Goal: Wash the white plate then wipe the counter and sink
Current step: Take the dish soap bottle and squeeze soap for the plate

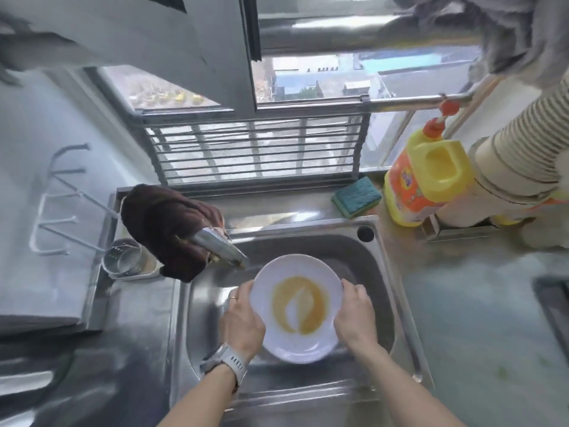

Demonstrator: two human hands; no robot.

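While held over the steel sink basin (378,272), the white plate (295,309), smeared with an orange-brown residue, is gripped at opposite rims by the left hand (243,322) and the right hand (357,315), fingers curled round its edge. Just behind it, the faucet spout (218,246) is draped with a brown cloth (163,229). A green sponge (357,195) and a yellow detergent bottle (428,177) are seen on the counter (480,303).

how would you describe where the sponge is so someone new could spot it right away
Start at the steel sink and look past its back right corner, on the ledge under the window. The sponge lies there, just left of the big yellow detergent bottle. It is the only flat block around, with a dark green top over a yellow layer.
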